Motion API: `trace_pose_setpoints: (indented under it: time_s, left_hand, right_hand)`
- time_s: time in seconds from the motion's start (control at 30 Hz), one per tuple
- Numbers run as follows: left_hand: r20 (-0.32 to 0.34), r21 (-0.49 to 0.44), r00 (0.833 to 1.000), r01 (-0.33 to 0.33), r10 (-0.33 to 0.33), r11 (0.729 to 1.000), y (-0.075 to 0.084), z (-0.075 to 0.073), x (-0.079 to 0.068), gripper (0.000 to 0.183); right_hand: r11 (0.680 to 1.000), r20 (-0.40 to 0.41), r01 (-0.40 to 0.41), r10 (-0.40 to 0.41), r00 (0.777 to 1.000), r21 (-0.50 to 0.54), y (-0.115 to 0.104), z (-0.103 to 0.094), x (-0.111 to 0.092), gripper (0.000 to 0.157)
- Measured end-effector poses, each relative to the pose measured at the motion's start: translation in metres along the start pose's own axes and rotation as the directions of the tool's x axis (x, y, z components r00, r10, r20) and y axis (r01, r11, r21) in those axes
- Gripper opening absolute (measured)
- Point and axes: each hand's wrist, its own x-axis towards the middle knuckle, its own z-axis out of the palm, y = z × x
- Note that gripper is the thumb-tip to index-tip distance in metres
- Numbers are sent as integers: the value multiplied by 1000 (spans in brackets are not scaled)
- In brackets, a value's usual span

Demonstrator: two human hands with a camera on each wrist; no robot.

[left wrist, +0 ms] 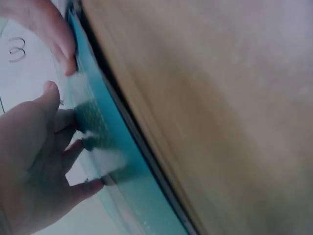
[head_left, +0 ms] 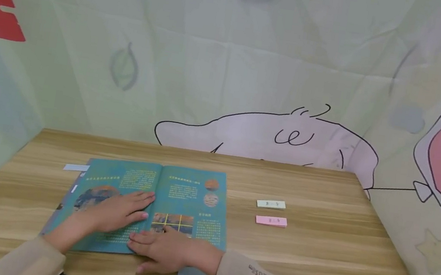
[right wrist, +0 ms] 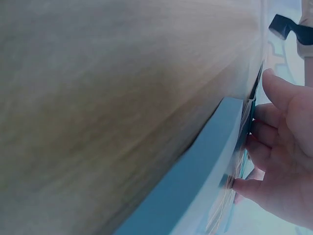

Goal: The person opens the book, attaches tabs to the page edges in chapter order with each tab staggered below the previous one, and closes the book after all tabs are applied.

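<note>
An open magazine [head_left: 190, 199] with teal pages, yellow print and small pictures lies on the wooden table. My left hand [head_left: 119, 210] rests on its left page, fingers stretched toward the centre fold. Lower down, my right hand [head_left: 165, 250] lies across the bottom of the right page, its fingertips reaching the fold. In the left wrist view the left hand [left wrist: 34, 161] touches the teal page with spread fingers. The right wrist view has the right hand [right wrist: 293, 142] on the magazine at the far right, beside a light blue page edge [right wrist: 195, 171].
A pale green paper strip [head_left: 271, 204] and a pink paper strip [head_left: 271, 221], both marked, lie right of the magazine. A white strip [head_left: 76, 167] sticks out from its left edge. Behind the wooden table [head_left: 335, 254] hangs a printed cartoon curtain [head_left: 215, 60].
</note>
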Motion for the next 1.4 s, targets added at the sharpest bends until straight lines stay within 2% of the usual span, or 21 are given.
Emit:
trace_pose_setpoints:
  time_s: [0.33,0.57,0.67,0.8,1.03,1.17,1.3,1.4]
  left_hand:
    - [38,-121,997,75,-71,990,-10,-13,25,53]
    - [-4,-28,994,109,-109,994,-18,-15,48,50]
    - [-8,-7,990,137,-137,991,-20,-17,55,49]
    - [-6,8,989,144,-144,989,-22,-19,63,49]
    - [-10,-41,984,176,-177,983,-22,-22,68,50]
    - [-22,-65,985,170,-172,983,-21,-20,68,51]
    - [-47,-51,986,157,-159,986,-20,-18,66,51]
    - [-66,-8,986,154,-154,988,-19,-16,65,53]
  right_hand:
    - [1000,-12,-5,5,1000,-11,-1,2,1,61]
    - [1000,-12,16,-16,1000,18,0,0,1,61]
    - [1000,-15,17,-17,1000,10,0,0,1,61]
    - [1000,-22,21,-21,1000,1,-1,1,1,61]
    - [999,-16,22,-22,1000,31,0,0,0,61]
    - [994,-16,25,-24,1000,102,3,-1,-1,60]
    - [988,-25,44,-41,999,148,5,-2,-1,59]
    - [986,-52,57,-50,997,154,6,-2,0,58]
